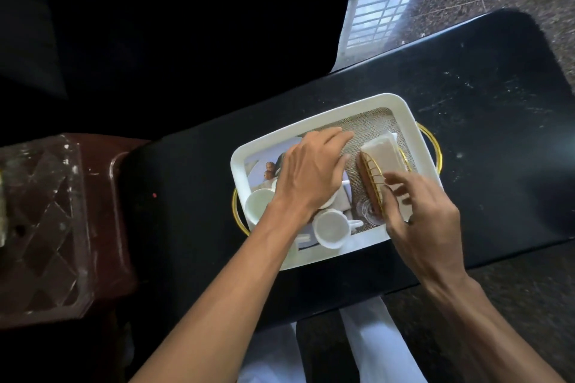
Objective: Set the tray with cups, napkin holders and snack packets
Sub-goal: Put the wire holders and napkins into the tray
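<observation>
A white tray (320, 109) with gold handles and a burlap liner sits on a black table. A gold wire napkin holder (378, 166) with white napkins stands in its right half. My right hand (418, 214) grips the holder's near end. My left hand (314, 166) lies palm down over the tray's middle, fingers spread, and covers one cup. Two other white cups (331, 227) (258, 205) stand near the tray's front left. A pale snack packet (264, 165) with a picture lies flat beneath them. A clear glass (367, 211) sits by the holder.
The black table (485, 109) stretches to the right of the tray. A dark red stand holding a cut-glass piece (46, 221) is at the left. Speckled stone floor shows behind and below the table.
</observation>
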The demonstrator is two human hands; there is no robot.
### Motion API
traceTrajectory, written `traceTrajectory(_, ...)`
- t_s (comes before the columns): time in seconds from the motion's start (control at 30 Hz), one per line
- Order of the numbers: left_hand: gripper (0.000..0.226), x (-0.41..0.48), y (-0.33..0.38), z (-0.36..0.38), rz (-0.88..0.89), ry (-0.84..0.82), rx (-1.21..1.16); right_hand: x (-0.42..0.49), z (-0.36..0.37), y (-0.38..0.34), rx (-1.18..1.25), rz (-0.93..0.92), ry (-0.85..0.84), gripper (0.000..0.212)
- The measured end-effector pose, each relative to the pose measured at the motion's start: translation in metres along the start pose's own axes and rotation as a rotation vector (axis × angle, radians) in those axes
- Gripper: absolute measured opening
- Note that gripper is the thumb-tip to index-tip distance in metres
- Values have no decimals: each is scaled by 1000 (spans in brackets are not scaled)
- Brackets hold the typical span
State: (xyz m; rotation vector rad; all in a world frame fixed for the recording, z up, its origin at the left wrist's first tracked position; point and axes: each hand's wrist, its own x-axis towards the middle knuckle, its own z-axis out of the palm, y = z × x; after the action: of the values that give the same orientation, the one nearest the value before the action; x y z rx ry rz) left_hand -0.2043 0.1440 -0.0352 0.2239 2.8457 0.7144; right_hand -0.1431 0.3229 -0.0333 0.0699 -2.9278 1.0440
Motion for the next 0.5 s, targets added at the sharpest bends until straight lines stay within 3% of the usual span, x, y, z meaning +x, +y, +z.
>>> traceTrajectory(0.17,47,-53,-43,-21,-80,98,127,11,33,-42,-40,-143,-150,34)
traceTrajectory(0.37,60,-122,-109,-45,-300,85,188,6,93,-104,-325,-269,-508,72)
traceTrajectory(0.5,61,-172,-153,-62,-414,125,186,-3,132,-147,-393,-317,-585,83)
